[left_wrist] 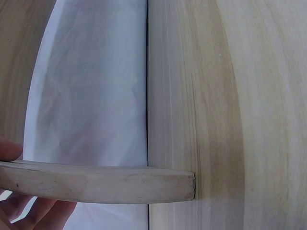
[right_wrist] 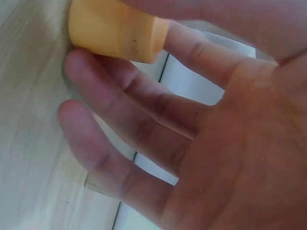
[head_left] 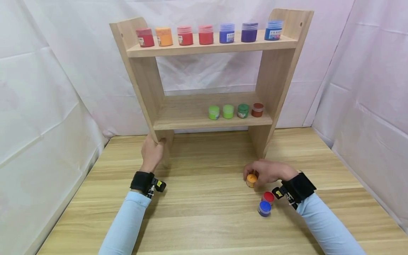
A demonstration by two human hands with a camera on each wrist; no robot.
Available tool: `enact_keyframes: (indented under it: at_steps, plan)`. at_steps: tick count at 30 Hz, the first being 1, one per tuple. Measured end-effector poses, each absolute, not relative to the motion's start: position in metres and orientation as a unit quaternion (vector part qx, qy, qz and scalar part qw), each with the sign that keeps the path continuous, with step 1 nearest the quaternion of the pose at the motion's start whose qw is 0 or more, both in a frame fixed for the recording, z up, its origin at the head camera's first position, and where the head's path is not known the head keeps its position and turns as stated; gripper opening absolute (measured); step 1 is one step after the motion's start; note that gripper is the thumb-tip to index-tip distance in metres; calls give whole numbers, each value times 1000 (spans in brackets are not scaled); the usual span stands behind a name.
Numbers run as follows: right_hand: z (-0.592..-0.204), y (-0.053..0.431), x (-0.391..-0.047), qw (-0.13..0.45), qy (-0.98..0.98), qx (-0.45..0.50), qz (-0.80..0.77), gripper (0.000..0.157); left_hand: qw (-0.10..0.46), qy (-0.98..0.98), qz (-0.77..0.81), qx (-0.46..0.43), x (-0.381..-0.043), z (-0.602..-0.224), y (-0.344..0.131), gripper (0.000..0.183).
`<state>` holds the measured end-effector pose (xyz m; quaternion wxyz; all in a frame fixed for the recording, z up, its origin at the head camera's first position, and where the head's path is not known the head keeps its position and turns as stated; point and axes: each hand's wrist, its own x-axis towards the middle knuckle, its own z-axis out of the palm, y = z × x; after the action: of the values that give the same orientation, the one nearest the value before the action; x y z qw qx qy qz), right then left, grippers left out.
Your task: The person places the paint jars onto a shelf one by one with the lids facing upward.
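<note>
My left hand [head_left: 152, 153] grips the lower part of the wooden shelf's left side panel [head_left: 143, 76]. The left wrist view shows the panel's edge [left_wrist: 105, 184] between the thumb and the fingers. In front of the shelf's right foot, my right hand [head_left: 269, 170] holds a small orange paint jar [head_left: 251, 180] at the tabletop. In the right wrist view the orange jar [right_wrist: 108, 28] is between the thumb and fingers, and the other fingers are loosely bent. A red-lidded jar [head_left: 268, 197] and a blue-lidded jar [head_left: 264, 208] stand close together, nearer the front.
On the top board [head_left: 197, 51] stands a row of several red, orange, blue and purple jars. The lower board [head_left: 185, 109] bears two light green jars [head_left: 227, 111], a dark green jar [head_left: 243, 111] and a brown-red jar [head_left: 257, 110]. White cloth [head_left: 41, 88] hangs around the wooden table [head_left: 191, 212].
</note>
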<state>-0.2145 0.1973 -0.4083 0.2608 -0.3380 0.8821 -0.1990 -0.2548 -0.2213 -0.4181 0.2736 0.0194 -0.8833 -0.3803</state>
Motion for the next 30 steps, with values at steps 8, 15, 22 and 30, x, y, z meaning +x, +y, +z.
enact_keyframes:
  at_steps: [8,15,22,30]
  plan:
    - [-414,198,-217,248,885,-342,-195,30,275,-886,-374,18,-255,-419,-220,32]
    - [-416,200,-220,208,890,-360,-191,28,278,-883,-376,20,-256,-419,-218,31]
    - [-417,201,-221,202,894,-351,-193,29,276,-883,-378,18,-256,-419,-218,30]
    - [-417,198,-221,198,890,-359,-201,28,268,-887,-376,24,-254,-419,-220,29]
